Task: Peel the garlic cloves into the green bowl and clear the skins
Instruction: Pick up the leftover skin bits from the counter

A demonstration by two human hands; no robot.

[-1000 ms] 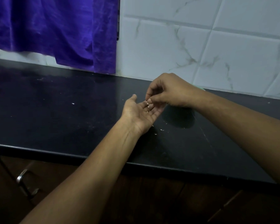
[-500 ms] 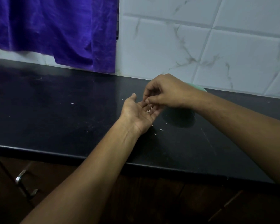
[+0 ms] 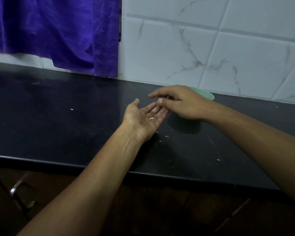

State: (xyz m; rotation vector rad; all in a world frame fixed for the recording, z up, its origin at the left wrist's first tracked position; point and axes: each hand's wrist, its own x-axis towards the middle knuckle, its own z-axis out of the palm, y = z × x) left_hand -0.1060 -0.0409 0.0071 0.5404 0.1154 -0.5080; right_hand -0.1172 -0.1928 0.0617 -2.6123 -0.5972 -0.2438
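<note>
Skin bits (image 3: pixel 151 117) lay on the flat, open left grip (image 3: pixel 143 116), just under the right grip (image 3: pixel 177 103); I could not tell if its fingers pinched any. The bowl (image 3: pixel 207 94) sat just behind that grip. A tilt could spill the bits onto the surface (image 3: pixel 75 125), where loose bits (image 3: pixel 166 136) lay near.

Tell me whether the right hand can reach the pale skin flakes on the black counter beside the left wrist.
Probably yes: the right hand hovers close behind the pale skin flakes on the black counter, and nothing lies between them.
</note>
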